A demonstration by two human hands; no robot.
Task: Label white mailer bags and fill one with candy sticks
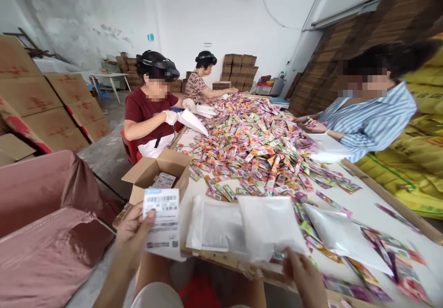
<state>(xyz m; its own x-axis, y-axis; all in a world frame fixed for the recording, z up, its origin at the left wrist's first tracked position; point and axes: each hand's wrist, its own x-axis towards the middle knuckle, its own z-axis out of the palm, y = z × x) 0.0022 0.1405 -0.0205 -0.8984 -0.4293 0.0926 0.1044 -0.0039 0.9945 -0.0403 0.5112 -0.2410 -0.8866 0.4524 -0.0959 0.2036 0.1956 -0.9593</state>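
My left hand (pixel 133 239) pinches a white shipping label (pixel 162 222) with barcodes, held up beside the table's near left corner. My right hand (pixel 304 278) grips the lower edge of a white plastic mailer bag (pixel 270 227) that lies on the table. More white bags (pixel 212 225) sit just left of it, and another white bag (pixel 342 241) lies to the right. A big heap of colourful small packets (pixel 252 146) covers the middle of the table.
An open cardboard box (pixel 155 172) holding labels stands at the table's left edge. A pink-lined bin (pixel 44 229) is at my left. Three other people sit around the table handling white bags. Stacked cartons (pixel 51 105) line the left wall; yellow sacks (pixel 422 160) lie right.
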